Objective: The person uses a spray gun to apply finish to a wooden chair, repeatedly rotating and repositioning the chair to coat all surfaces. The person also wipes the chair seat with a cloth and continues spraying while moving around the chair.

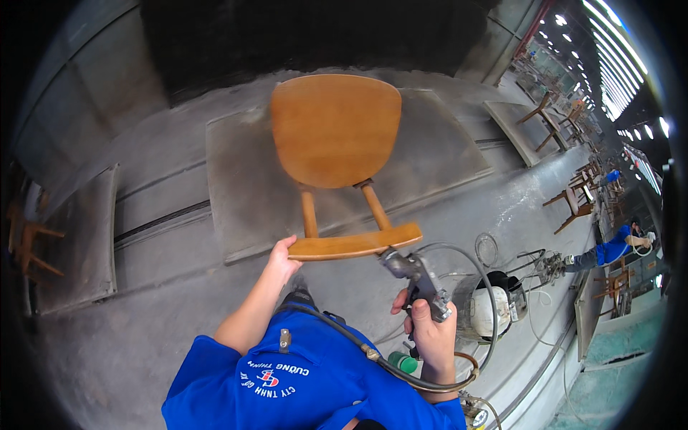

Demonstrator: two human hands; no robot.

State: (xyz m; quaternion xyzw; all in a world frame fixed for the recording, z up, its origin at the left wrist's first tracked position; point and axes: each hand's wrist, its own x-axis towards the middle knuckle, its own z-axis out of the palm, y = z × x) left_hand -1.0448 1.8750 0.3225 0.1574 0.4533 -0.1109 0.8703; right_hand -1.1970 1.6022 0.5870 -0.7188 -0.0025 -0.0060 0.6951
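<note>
An orange-brown wooden chair (335, 132) stands in front of me, its rounded seat on the far side and its backrest rail (351, 245) nearest to me. Two short posts join the rail to the seat. My left hand (284, 261) is closed round the left end of the rail. In my right hand (431, 331) is a dark metal spray gun (419, 281), its head close to the right end of the rail. A hose (490, 315) loops from the gun past my right forearm. The chair's legs are hidden under the seat.
A flat grey board (240, 193) lies beneath the chair. Other boards with chairs (573, 204) stand to the left and right. A container with a white jug (484, 313), hoses and a green-topped can (403, 362) are at my right. A co-worker (616, 247) is farther right.
</note>
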